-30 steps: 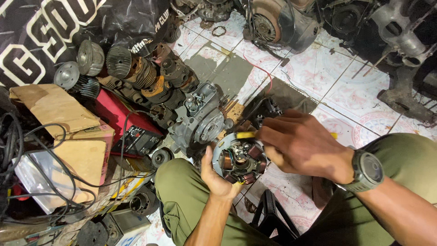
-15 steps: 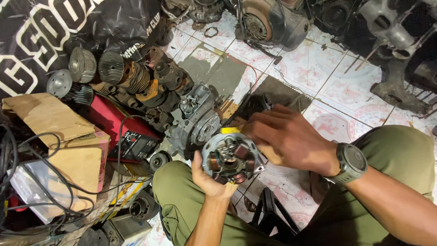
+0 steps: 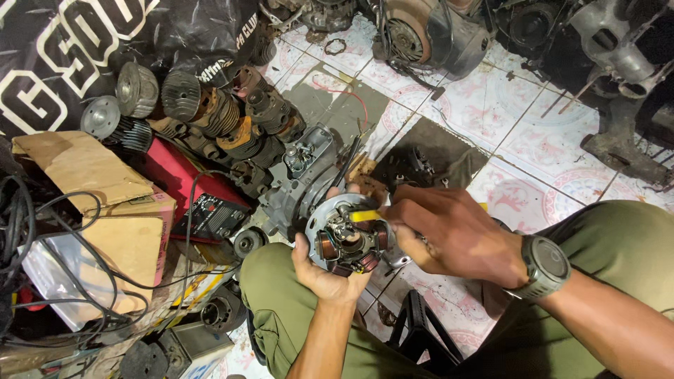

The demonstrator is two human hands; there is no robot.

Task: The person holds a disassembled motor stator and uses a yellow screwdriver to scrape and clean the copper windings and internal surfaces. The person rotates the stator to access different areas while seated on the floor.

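Two bare hands work over a tiled floor: the left hand [image 3: 326, 270] cradles a round stator plate [image 3: 345, 235], the right hand [image 3: 456, 235] pinches a yellow-handled tool [image 3: 365, 215] against it.

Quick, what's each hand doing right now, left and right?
Left hand: closed around the round stator plate, cradling it from below.
Right hand: closed, pinching a small yellow piece at the plate's top.
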